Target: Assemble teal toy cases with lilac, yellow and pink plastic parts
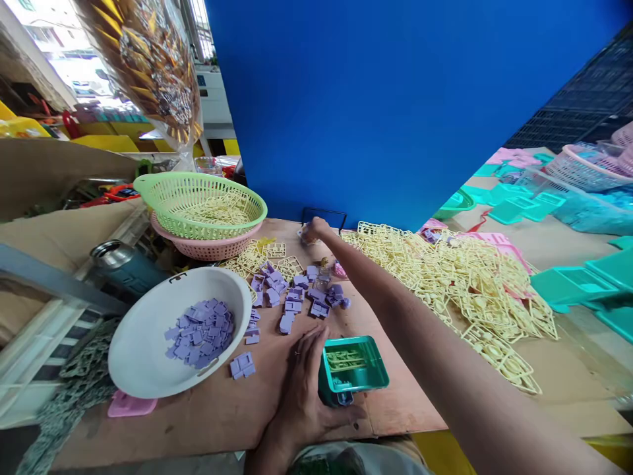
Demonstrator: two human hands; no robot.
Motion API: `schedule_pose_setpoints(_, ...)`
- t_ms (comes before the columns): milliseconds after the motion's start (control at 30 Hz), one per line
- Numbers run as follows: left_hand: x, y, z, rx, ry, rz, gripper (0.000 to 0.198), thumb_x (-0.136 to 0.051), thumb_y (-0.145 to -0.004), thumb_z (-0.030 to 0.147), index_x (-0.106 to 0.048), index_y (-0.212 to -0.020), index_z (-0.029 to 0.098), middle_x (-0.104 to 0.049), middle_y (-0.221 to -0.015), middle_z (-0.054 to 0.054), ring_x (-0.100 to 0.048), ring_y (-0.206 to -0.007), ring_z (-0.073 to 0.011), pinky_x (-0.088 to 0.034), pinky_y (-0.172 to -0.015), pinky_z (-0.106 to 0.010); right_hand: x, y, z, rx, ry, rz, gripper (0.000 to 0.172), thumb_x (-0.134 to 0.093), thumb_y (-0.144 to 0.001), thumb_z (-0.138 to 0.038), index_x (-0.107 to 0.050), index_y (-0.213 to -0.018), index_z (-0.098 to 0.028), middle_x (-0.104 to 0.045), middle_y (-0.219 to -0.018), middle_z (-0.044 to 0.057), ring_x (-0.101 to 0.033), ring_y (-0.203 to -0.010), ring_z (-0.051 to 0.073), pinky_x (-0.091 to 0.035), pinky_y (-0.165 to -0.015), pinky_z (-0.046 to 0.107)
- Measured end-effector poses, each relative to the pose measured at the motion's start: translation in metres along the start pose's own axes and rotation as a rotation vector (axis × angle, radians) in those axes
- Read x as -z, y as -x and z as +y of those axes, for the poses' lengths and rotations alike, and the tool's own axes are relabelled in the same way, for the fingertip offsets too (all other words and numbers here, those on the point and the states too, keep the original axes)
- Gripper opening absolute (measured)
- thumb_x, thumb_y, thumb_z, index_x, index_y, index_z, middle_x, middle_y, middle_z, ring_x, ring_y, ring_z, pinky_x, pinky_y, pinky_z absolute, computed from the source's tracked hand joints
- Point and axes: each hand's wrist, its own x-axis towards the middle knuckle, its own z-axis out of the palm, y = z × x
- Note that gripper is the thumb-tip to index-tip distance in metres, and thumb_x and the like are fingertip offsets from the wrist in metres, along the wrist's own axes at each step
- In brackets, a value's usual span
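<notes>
My left hand (309,386) is wrapped round the left side and near end of a teal plastic box (380,373), its thumb along the near edge. Inside the box lie a pale yellow frame piece (343,359) and some small parts. Stretched far forward, my right hand (315,229) has its fingers curled down at a small pale container (301,233) by the blue panel; whatever is in them is hidden. Between the hands lie several loose purple plastic parts (293,302). A tiny pink item (339,269) sits beside my right forearm.
A white bowl (133,343) of purple pieces stands left, near a metal flask (123,264). Behind it, a green basket (198,231) sits in a pink one. Yellow frames (435,277) are heaped right, before teal trays (568,287). The blue panel (356,112) rises at the back.
</notes>
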Motion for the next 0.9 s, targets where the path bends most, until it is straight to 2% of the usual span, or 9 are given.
schedule_pose_setpoints(167, 0.002, -0.002, -0.001, -0.015, 0.016, -0.011, 0.12, -0.085, -0.075, 0.069, -0.021, -0.169, 0.031, -0.048, -0.164, -0.019, -0.049, -0.151, -0.0411, -0.044, -0.123, -0.062, 0.004, 0.001, 0.007, -0.009, 0.0, -0.063, 0.038, -0.07, -0.102, -0.039, -0.065, -0.133, -0.019, -0.067, -0.134, 0.01, -0.069, -0.116, 0.025, -0.062, -0.097, 0.044)
schedule_pose_setpoints(367, 0.005, -0.003, -0.001, 0.027, 0.032, -0.024, 0.116, -0.084, -0.074, 0.071, -0.03, -0.167, 0.027, -0.049, -0.162, -0.021, -0.05, -0.15, -0.0418, -0.043, -0.123, -0.065, 0.018, 0.013, 0.017, 0.051, -0.065, 0.068, 0.032, -0.069, -0.102, -0.039, -0.069, -0.125, -0.017, -0.07, -0.128, 0.009, -0.07, -0.114, 0.024, -0.06, -0.099, 0.046)
schedule_pose_setpoints(533, 0.003, -0.003, -0.004, 0.039, 0.02, -0.015, 0.117, -0.086, -0.071, 0.072, -0.035, -0.165, 0.023, -0.05, -0.161, -0.023, -0.051, -0.149, -0.0423, -0.044, -0.123, -0.064, 0.029, 0.023, 0.015, 0.117, -0.188, 0.206, 0.011, -0.069, -0.094, -0.023, -0.077, -0.094, -0.016, -0.078, -0.102, 0.009, -0.072, -0.102, 0.025, -0.053, -0.091, 0.034)
schedule_pose_setpoints(667, 0.0, -0.004, -0.008, 0.002, 0.001, 0.007, 0.119, -0.088, -0.069, 0.071, -0.033, -0.165, 0.024, -0.052, -0.159, -0.023, -0.054, -0.147, -0.0413, -0.046, -0.122, -0.062, 0.048, 0.033, 0.016, 0.152, -0.312, 0.306, 0.014, -0.065, -0.09, -0.021, -0.075, -0.081, -0.018, -0.075, -0.08, 0.006, -0.07, -0.085, 0.023, -0.049, -0.077, 0.029)
schedule_pose_setpoints(767, 0.002, -0.006, -0.006, -0.023, -0.009, 0.019, 0.121, -0.089, -0.068, 0.07, -0.033, -0.164, 0.024, -0.053, -0.158, -0.023, -0.055, -0.145, -0.0419, -0.047, -0.121, -0.061, 0.067, 0.051, 0.024, 0.168, -0.398, 0.33, 0.024, -0.065, -0.094, -0.031, -0.07, -0.075, -0.018, -0.068, -0.069, 0.002, -0.064, -0.075, 0.018, -0.047, -0.07, 0.026)
schedule_pose_setpoints(833, 0.005, -0.007, -0.003, -0.046, 0.014, 0.032, 0.116, -0.089, -0.069, 0.069, -0.037, -0.161, 0.023, -0.055, -0.155, -0.022, -0.056, -0.144, -0.0413, -0.046, -0.121, -0.061, 0.078, 0.073, 0.033, 0.195, -0.467, 0.319, 0.032, -0.065, -0.098, -0.038, -0.066, -0.073, -0.018, -0.062, -0.067, 0.0, -0.059, -0.07, 0.014, -0.045, -0.067, 0.024)
schedule_pose_setpoints(900, 0.008, -0.008, -0.001, -0.071, 0.078, 0.043, 0.103, -0.089, -0.072, 0.066, -0.044, -0.154, 0.023, -0.057, -0.151, -0.021, -0.057, -0.142, -0.0383, -0.046, -0.121, -0.058, 0.086, 0.106, 0.046, 0.321, -0.635, 0.294, 0.034, -0.069, -0.098, -0.043, -0.065, -0.075, -0.018, -0.058, -0.069, -0.002, -0.053, -0.067, 0.011, -0.043, -0.064, 0.024)
